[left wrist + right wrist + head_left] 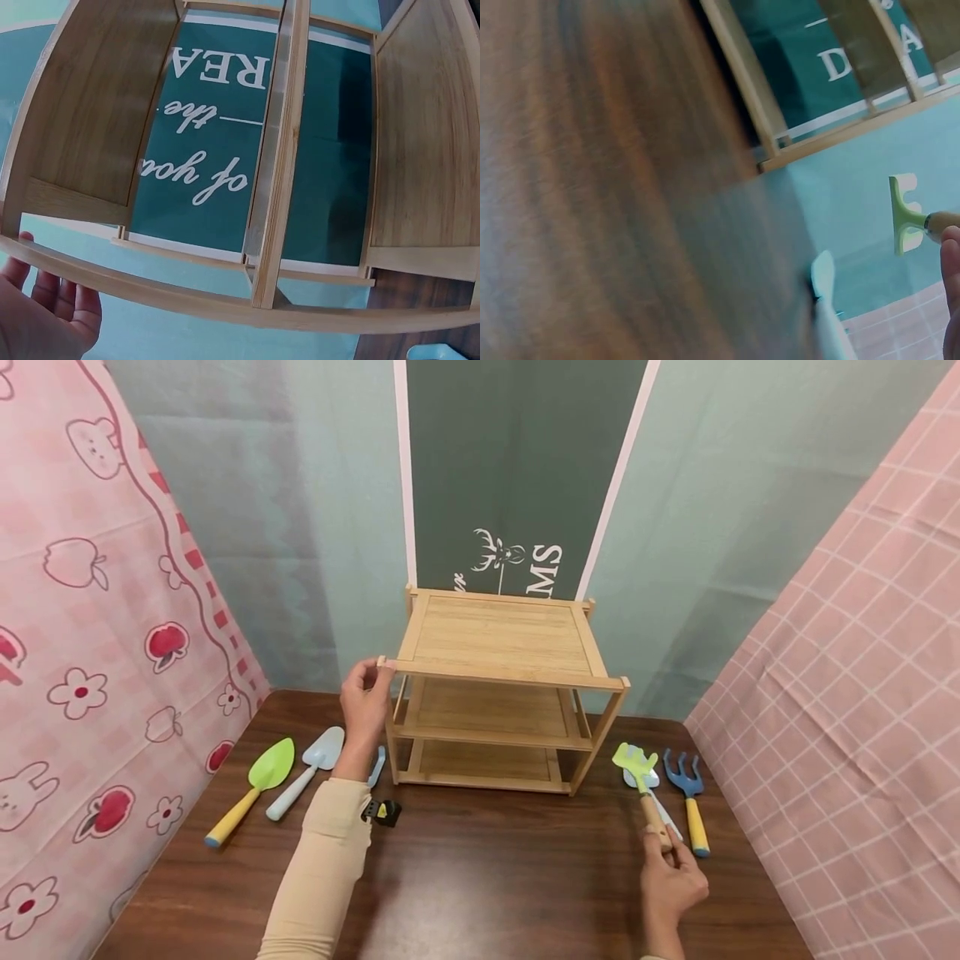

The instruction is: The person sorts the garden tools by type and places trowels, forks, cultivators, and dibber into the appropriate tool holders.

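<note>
A three-tier bamboo shelf (502,635) stands at the back of the table. My left hand (367,697) grips its top front-left corner, thumb by the post end; in the left wrist view the fingers (64,304) curl at the shelf's side rail. Out to the right, my right hand (672,881) pinches the wooden handle of a small green hand rake (636,762), prongs pointing away. In the head view the rake overlaps a pale blue tool (666,814). Beside that lies a dark blue hand rake (684,781) with a yellow handle.
Left of the shelf lie a green trowel (272,765) with a yellow handle and a pale blue trowel (325,749). Another blue tool (377,767) is partly hidden by my left wrist. Cloth curtains (330,568) enclose the brown table (480,877) at the back and sides.
</note>
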Demonstrator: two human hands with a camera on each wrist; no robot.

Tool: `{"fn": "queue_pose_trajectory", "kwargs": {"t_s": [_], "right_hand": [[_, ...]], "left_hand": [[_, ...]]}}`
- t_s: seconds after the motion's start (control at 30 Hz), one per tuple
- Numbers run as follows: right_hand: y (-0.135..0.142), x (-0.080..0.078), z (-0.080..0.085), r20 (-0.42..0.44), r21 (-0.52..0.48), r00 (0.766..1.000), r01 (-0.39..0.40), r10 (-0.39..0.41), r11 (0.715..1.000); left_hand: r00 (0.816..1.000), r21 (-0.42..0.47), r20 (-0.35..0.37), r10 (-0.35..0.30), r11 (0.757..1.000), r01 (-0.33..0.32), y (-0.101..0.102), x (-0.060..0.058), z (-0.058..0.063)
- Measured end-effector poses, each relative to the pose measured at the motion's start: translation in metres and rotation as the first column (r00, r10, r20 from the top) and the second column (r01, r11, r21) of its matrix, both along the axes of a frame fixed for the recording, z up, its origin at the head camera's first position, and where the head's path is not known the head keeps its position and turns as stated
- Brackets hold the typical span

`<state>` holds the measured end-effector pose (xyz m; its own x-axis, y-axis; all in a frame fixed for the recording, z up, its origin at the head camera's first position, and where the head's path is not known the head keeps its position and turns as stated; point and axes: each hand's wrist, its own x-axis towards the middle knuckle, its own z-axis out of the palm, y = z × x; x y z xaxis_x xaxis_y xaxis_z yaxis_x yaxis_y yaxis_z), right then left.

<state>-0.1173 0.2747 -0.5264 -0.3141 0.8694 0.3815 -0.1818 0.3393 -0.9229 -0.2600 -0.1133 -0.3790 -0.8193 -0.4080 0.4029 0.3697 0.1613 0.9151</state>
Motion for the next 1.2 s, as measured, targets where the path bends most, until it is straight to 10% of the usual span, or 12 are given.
{"fn": "queue_pose_trajectory", "kwargs": {"t_s": [0.27,0.47,1.2], "right_hand": [[0.014,-0.009,0.0,-0.155,-0.011,0.987,-0.031,0.028,0.999],[-0.001,0.0,0.04,-0.064,0.079,0.998,-0.011,0.016,0.997],[-0.03,0.003,0.11,-0.229,0.165,0.971,-0.035,0.073,0.986]], "left_hand": [[1.0,0.008,0.019,-0.004,1.0,0.004,0.002,0.001,0.001],[0.999,0.016,0.023,-0.026,1.0,0.025,0.002,0.002,0.001],[0.998,0.03,0.025,-0.052,0.998,0.051,0.001,0.001,0.0]]}}
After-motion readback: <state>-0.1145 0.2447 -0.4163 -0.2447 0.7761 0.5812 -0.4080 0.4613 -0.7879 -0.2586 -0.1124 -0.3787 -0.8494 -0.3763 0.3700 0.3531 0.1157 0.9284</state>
